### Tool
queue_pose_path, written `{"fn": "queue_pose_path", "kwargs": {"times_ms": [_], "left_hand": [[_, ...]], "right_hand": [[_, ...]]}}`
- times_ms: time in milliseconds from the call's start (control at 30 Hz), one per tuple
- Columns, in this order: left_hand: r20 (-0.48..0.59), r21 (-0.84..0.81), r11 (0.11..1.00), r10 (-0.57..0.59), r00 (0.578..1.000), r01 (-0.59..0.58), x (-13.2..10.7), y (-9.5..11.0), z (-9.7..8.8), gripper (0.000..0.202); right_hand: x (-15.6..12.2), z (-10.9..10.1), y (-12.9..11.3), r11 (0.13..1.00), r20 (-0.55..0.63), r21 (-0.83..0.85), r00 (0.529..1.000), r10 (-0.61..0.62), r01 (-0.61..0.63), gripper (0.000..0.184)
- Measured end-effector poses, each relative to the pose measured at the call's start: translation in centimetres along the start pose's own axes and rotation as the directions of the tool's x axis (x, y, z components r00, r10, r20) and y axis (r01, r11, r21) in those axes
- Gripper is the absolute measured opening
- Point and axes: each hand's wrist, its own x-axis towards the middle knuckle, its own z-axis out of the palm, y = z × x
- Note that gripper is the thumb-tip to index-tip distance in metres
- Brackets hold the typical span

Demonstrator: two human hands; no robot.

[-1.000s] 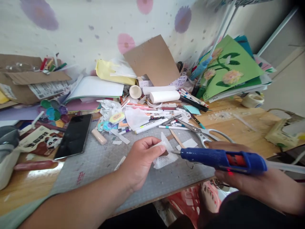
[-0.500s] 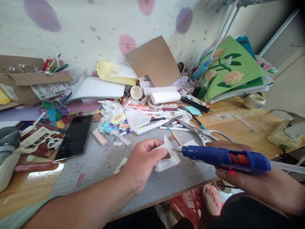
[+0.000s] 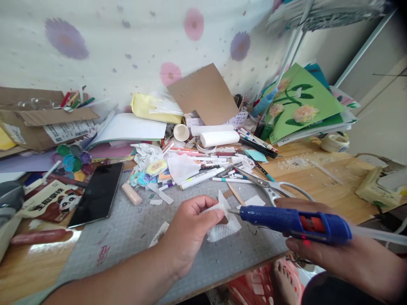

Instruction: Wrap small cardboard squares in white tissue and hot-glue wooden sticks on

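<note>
My left hand (image 3: pixel 187 231) pinches a small white textured paper piece (image 3: pixel 222 220) with a brown bit at its edge, just above the grey cutting mat (image 3: pixel 133 228). My right hand (image 3: pixel 333 250) is wrapped round a blue hot glue gun (image 3: pixel 292 220) with an orange trigger part. The gun lies level, its metal nozzle pointing left and reaching the paper piece beside my left thumb. A clear glue stick juts from the gun's rear toward the right edge.
Scissors (image 3: pixel 270 184) lie behind the gun. Pens, markers and paper scraps (image 3: pixel 197 165) crowd the mat's far side. A black phone (image 3: pixel 98 192) lies at left, a cardboard box (image 3: pixel 41 118) beyond it. Green flower craft sheets (image 3: pixel 299 106) lean at right, near a tape roll (image 3: pixel 333 142).
The glue gun's nozzle has moved left, from a small gap to the paper piece in my left hand. The view has tilted slightly.
</note>
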Motion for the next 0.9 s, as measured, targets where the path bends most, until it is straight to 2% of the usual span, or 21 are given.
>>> {"fn": "queue_pose_path", "kwargs": {"times_ms": [67,200,367,500,567,733,833,900], "left_hand": [[0.009,-0.013,1.0,0.01,1.0,-0.009,0.0,0.0,0.0,0.008],[0.015,-0.034,0.999,0.012,1.0,-0.012,0.0,0.0,0.0,0.008],[0.012,-0.034,0.999,0.009,1.0,-0.008,0.1,0.1,0.1,0.009],[0.006,-0.033,0.999,0.011,1.0,-0.011,0.0,0.2,0.1,0.009],[0.002,-0.045,0.999,0.007,1.0,-0.007,0.0,0.2,0.1,0.01],[0.002,-0.087,0.996,-0.018,1.0,0.019,0.1,0.4,0.2,0.011],[0.012,-0.088,0.996,-0.016,1.0,0.017,0.1,0.3,0.2,0.009],[0.015,-0.072,0.997,-0.015,1.0,0.016,0.1,0.3,0.1,0.009]], "right_hand": [[-0.2,-0.1,0.0,1.0,0.0,-0.006,1.0,-0.002,0.002,0.021],[-0.2,-0.1,-0.3,0.999,-0.097,0.003,0.995,0.032,-0.032,0.026],[0.1,0.0,-0.7,0.995,0.025,0.062,0.997,0.07,-0.072,0.021],[-0.7,0.3,0.3,0.98,-0.094,0.123,0.981,0.168,-0.156,0.035],[-1.0,0.4,0.8,0.974,-0.111,0.146,0.975,0.191,-0.174,0.039],[-1.0,0.5,1.0,0.937,-0.071,0.246,0.96,0.271,-0.247,0.042],[-0.8,0.5,0.7,0.933,0.008,0.261,0.967,0.255,-0.248,0.04],[-0.7,0.5,0.7,0.937,-0.012,0.258,0.969,0.248,-0.237,0.038]]}}
